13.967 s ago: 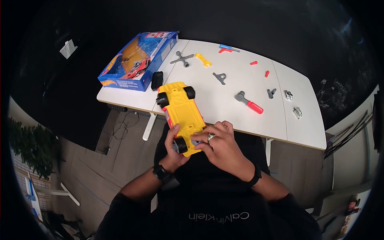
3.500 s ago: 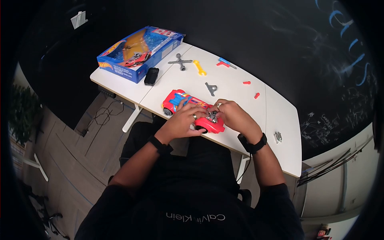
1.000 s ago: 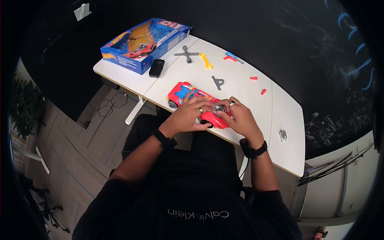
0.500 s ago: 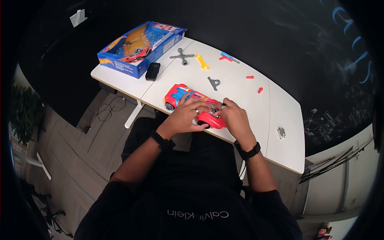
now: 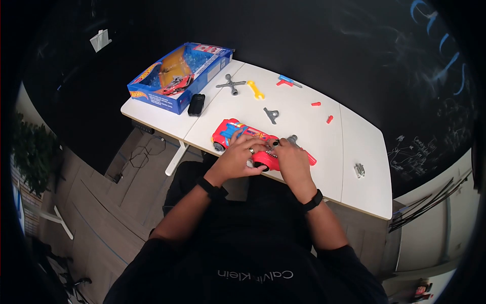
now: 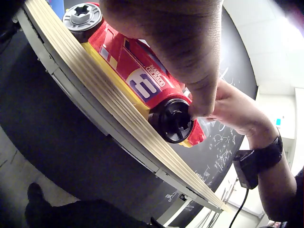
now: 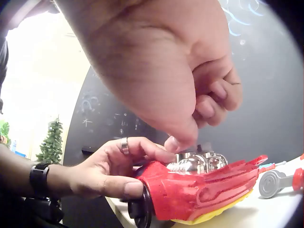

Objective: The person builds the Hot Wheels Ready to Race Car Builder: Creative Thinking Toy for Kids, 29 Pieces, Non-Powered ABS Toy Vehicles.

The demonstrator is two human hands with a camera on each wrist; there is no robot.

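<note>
A red toy car (image 5: 248, 133) with blue and yellow trim stands upright by the table's front edge. My left hand (image 5: 238, 156) holds its front end, with the thumb at the black front wheel (image 6: 173, 121) and the fingers over the top. A chrome toy engine (image 7: 194, 164) sits in the hood. Above it, my right hand (image 5: 293, 161) has thumb and fingertips pinching a small dark grey part (image 7: 205, 146), mostly hidden behind the thumb; the other fingers are curled in. Just beyond this hand lies a toy tool with a grey round head (image 7: 270, 184) and red handle (image 5: 312, 159).
On the white table (image 5: 324, 180) lie a grey cross wrench (image 5: 231, 84), yellow wrench (image 5: 255, 90), grey bracket-like piece (image 5: 272, 115), blue-red toy tool (image 5: 287, 81), red pegs (image 5: 316, 104) and a chrome piece (image 5: 359, 169). A Hot Wheels box (image 5: 182, 76) and black case (image 5: 196, 105) stand left.
Fourteen seconds ago the car was held underside up; now it stands upright. A grey piece and one chrome piece have left the table's right side. Lately my right hand has shifted over the engine.
</note>
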